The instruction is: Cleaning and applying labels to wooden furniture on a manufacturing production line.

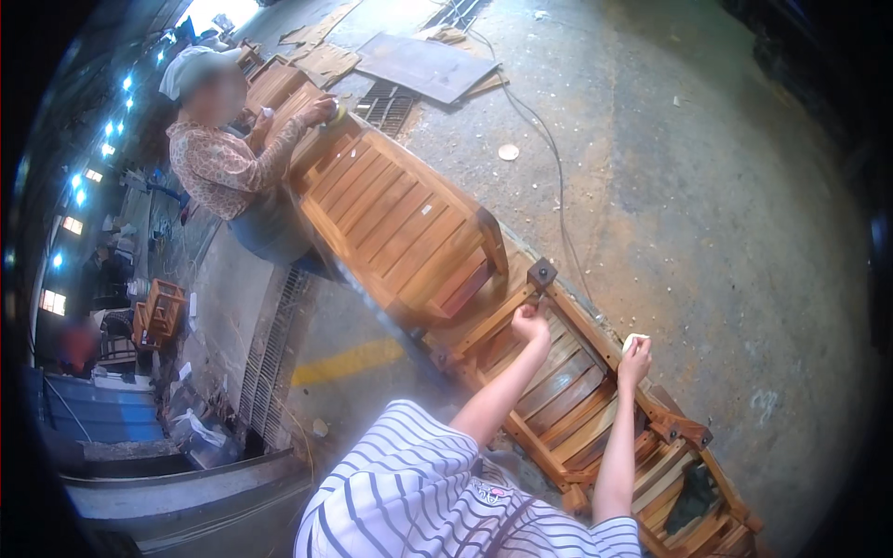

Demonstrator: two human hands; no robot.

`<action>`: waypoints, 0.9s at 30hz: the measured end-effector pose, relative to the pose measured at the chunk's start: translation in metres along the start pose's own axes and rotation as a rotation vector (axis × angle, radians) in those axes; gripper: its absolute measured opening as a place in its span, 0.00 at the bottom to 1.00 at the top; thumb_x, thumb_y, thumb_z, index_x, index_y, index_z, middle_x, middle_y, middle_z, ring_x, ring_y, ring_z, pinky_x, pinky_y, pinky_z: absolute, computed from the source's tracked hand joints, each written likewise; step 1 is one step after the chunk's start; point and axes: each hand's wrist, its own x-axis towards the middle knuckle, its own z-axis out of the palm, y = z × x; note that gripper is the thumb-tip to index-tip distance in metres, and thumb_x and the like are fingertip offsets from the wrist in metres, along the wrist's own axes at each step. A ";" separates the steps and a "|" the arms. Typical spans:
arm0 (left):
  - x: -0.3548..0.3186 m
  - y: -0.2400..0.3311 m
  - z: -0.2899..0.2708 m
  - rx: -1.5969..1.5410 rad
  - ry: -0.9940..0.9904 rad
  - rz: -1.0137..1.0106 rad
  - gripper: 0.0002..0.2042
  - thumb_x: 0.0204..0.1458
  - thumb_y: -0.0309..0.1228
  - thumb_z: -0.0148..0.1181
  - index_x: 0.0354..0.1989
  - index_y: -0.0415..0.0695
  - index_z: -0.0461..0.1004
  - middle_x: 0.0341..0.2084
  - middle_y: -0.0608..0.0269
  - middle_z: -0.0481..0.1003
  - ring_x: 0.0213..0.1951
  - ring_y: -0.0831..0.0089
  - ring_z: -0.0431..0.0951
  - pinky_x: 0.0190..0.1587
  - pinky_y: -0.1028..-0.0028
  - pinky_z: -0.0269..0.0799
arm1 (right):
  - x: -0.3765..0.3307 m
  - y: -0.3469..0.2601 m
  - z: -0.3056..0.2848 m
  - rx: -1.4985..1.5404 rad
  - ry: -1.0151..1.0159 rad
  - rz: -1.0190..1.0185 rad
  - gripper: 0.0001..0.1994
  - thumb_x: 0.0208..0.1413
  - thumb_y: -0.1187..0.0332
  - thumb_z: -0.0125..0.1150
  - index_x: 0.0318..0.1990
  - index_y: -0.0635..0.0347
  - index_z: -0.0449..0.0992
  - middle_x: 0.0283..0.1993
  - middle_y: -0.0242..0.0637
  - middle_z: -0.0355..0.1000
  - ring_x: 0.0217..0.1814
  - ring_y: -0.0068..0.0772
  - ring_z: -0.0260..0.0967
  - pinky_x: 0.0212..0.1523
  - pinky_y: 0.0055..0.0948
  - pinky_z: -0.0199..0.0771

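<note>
A slatted wooden furniture frame (567,400) lies in front of me, with a dark square-topped corner post (541,272) at its far end. Over that end, just below the post, is my left hand (530,323), its fingers curled closed; whatever they may hold is hidden. My right hand (634,361) is raised by the frame's right rail, fingers pinched on a small pale folded piece (633,342). Whether that piece is cloth or paper cannot be made out.
Beyond the frame stands a larger slatted wooden piece (381,209), where a person in a cap (223,158) works. Another slatted piece with a dark cloth (693,498) is at lower right. A cable (558,177) and flat board (426,67) lie on the floor.
</note>
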 end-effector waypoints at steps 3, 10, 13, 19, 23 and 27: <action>-0.001 -0.005 0.000 0.007 -0.084 -0.109 0.16 0.40 0.34 0.78 0.18 0.42 0.73 0.18 0.69 0.76 0.22 0.80 0.70 0.30 0.75 0.68 | 0.001 0.012 0.001 -0.028 -0.075 0.043 0.08 0.62 0.66 0.51 0.41 0.62 0.70 0.41 0.50 0.74 0.45 0.56 0.71 0.43 0.47 0.69; 0.008 -0.012 0.016 -0.111 -0.186 -0.259 0.18 0.41 0.35 0.78 0.17 0.42 0.71 0.18 0.65 0.75 0.21 0.78 0.74 0.28 0.76 0.74 | 0.029 0.085 0.031 0.011 -0.332 0.006 0.07 0.52 0.69 0.63 0.33 0.64 0.76 0.30 0.45 0.76 0.34 0.41 0.74 0.37 0.38 0.72; 0.021 -0.020 0.020 -0.102 -0.217 -0.202 0.19 0.43 0.35 0.77 0.18 0.42 0.68 0.19 0.65 0.74 0.23 0.77 0.76 0.27 0.77 0.75 | 0.036 0.077 0.041 0.121 -0.581 0.081 0.07 0.50 0.70 0.65 0.30 0.66 0.78 0.24 0.34 0.74 0.28 0.23 0.69 0.31 0.28 0.70; 0.033 -0.044 0.007 -0.177 -0.363 0.002 0.18 0.48 0.34 0.72 0.24 0.41 0.66 0.24 0.65 0.72 0.26 0.75 0.75 0.31 0.72 0.82 | 0.035 0.082 0.043 0.192 -0.724 0.171 0.07 0.51 0.69 0.67 0.33 0.65 0.80 0.27 0.33 0.75 0.30 0.22 0.68 0.32 0.27 0.69; 0.039 -0.051 -0.017 -0.254 -0.429 -0.084 0.15 0.47 0.30 0.73 0.22 0.39 0.68 0.22 0.64 0.73 0.25 0.74 0.77 0.30 0.72 0.83 | 0.011 0.077 0.040 0.165 -0.689 0.121 0.07 0.52 0.69 0.67 0.33 0.65 0.80 0.28 0.33 0.75 0.31 0.22 0.67 0.33 0.26 0.68; 0.016 -0.073 -0.073 -0.342 -0.465 -0.263 0.20 0.38 0.44 0.77 0.17 0.40 0.76 0.18 0.62 0.78 0.23 0.73 0.78 0.35 0.71 0.74 | -0.082 0.103 0.019 0.299 -0.647 0.207 0.06 0.51 0.71 0.67 0.30 0.64 0.79 0.27 0.31 0.75 0.31 0.22 0.68 0.32 0.25 0.68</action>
